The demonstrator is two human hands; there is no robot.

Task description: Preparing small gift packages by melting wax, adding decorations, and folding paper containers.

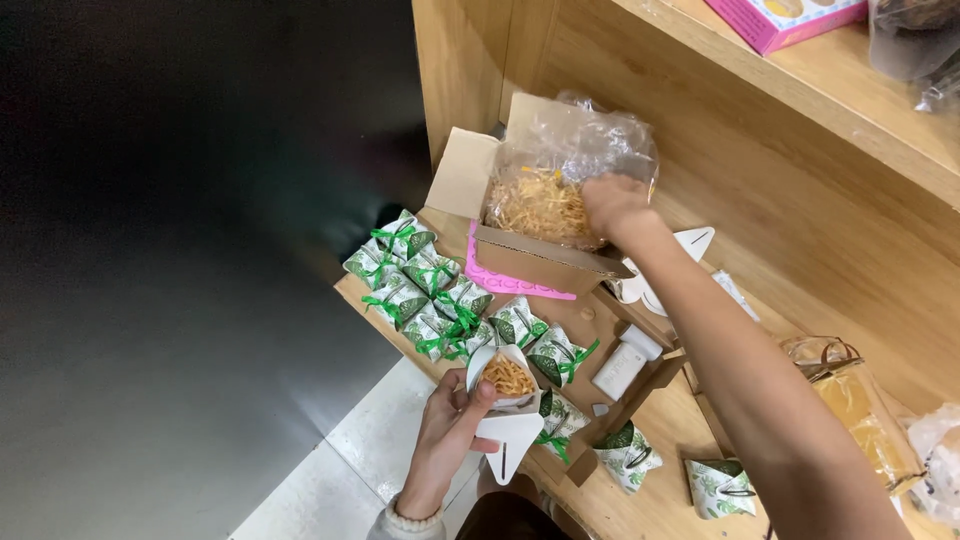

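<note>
My left hand holds a small white open paper box filled with tan shredded paper, its pointed flap hanging below. My right hand reaches into a clear plastic bag of the same tan shreds, fingers closed in the filling. The bag sits inside an open brown cardboard carton. Whether the right hand has shreds in its grip is hidden.
Several finished white-and-green leaf-print boxes with green ribbons lie on the wooden counter. A pink mat lies under the carton; a white glue bottle, flat white blanks and a glass jar are nearby. A pink box rests on the shelf above.
</note>
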